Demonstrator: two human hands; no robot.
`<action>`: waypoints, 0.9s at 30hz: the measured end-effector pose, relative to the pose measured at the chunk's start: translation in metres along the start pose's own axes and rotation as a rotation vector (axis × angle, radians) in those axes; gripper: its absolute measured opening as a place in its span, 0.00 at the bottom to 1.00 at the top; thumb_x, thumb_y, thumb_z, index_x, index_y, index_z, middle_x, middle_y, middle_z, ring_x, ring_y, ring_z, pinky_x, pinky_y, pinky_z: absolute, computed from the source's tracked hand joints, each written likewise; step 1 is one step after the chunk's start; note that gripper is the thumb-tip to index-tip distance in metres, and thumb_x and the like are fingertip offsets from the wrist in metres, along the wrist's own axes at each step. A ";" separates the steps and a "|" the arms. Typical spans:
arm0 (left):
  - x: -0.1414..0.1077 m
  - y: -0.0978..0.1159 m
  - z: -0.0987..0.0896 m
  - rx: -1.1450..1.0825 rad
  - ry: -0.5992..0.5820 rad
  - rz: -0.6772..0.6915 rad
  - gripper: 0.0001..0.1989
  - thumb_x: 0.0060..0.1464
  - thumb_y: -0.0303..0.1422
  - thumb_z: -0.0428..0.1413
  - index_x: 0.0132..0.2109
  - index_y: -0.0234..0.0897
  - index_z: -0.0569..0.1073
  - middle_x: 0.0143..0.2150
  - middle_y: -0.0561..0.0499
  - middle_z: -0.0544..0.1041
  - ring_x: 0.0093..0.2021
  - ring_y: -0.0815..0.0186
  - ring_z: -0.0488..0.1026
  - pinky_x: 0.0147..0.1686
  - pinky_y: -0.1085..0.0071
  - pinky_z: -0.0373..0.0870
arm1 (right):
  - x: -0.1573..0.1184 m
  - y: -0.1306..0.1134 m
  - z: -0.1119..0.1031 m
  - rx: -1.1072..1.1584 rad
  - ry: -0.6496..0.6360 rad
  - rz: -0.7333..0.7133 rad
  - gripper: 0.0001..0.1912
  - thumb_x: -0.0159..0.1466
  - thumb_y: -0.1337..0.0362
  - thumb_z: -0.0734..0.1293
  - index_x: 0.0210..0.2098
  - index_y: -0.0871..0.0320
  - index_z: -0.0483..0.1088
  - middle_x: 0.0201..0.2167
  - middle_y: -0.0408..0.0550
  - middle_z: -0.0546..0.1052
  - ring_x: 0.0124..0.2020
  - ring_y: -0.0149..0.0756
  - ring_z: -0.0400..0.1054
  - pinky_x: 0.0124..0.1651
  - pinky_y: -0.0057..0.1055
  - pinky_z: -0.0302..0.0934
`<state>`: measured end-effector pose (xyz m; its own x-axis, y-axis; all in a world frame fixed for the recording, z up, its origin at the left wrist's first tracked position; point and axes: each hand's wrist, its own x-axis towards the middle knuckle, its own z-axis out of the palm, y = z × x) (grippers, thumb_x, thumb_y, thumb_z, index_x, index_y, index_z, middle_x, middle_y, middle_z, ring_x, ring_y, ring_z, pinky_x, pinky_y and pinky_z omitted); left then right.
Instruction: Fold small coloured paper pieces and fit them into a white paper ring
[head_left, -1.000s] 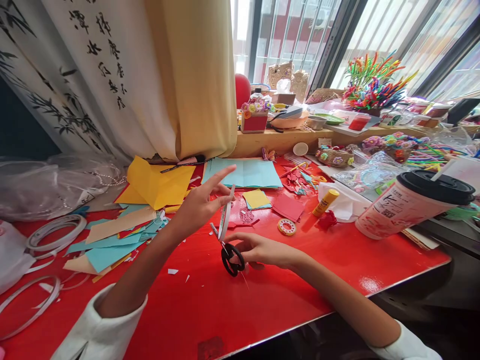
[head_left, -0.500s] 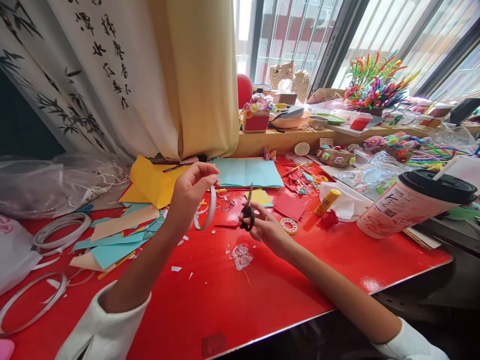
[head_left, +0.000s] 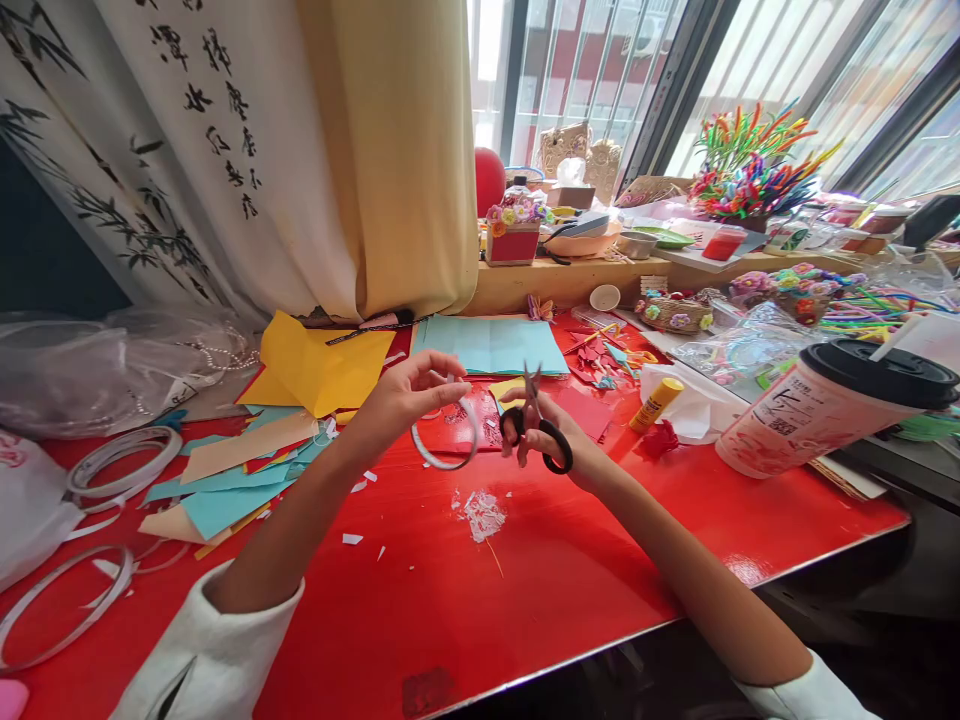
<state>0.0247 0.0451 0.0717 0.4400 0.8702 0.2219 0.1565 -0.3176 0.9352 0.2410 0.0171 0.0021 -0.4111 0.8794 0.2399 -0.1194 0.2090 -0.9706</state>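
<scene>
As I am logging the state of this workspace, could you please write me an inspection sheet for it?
Surface: glossy red table, with a dark patch by the front edge.
Things in hand: thin white ring, off the tabletop; scissors, blades up and slightly parted.
Clutter: white scraps mid-table; coloured paper pile on the left; glue stick and lidded cup on the right.
Hands: left hand holds the ring by its top; right hand holds the scissors.
Cables: nothing seen that is clearly a cable.
Surroundings: curtain behind, barred window, crowded sill.
</scene>
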 end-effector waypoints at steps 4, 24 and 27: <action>0.000 -0.002 0.001 -0.010 -0.067 -0.015 0.14 0.48 0.36 0.56 0.43 0.38 0.71 0.35 0.50 0.73 0.36 0.67 0.71 0.39 0.68 0.67 | -0.002 -0.008 0.002 -0.224 0.007 0.053 0.21 0.53 0.54 0.69 0.42 0.59 0.66 0.24 0.40 0.62 0.25 0.27 0.58 0.28 0.26 0.55; -0.006 0.003 0.000 -0.007 -0.265 0.024 0.17 0.51 0.34 0.55 0.50 0.41 0.70 0.51 0.46 0.71 0.43 0.65 0.70 0.43 0.68 0.67 | -0.007 -0.020 0.004 -0.519 -0.094 0.093 0.24 0.52 0.52 0.69 0.41 0.64 0.71 0.23 0.42 0.63 0.24 0.26 0.54 0.26 0.25 0.51; -0.004 0.001 -0.001 0.052 -0.292 0.026 0.18 0.51 0.33 0.54 0.51 0.42 0.69 0.50 0.47 0.71 0.38 0.68 0.69 0.37 0.71 0.67 | -0.007 -0.021 0.003 -0.509 -0.102 0.102 0.23 0.52 0.52 0.68 0.40 0.64 0.71 0.23 0.42 0.64 0.24 0.26 0.54 0.26 0.24 0.52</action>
<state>0.0223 0.0414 0.0717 0.6794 0.7183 0.1501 0.1836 -0.3643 0.9130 0.2440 0.0052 0.0206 -0.4866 0.8654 0.1198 0.3691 0.3279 -0.8696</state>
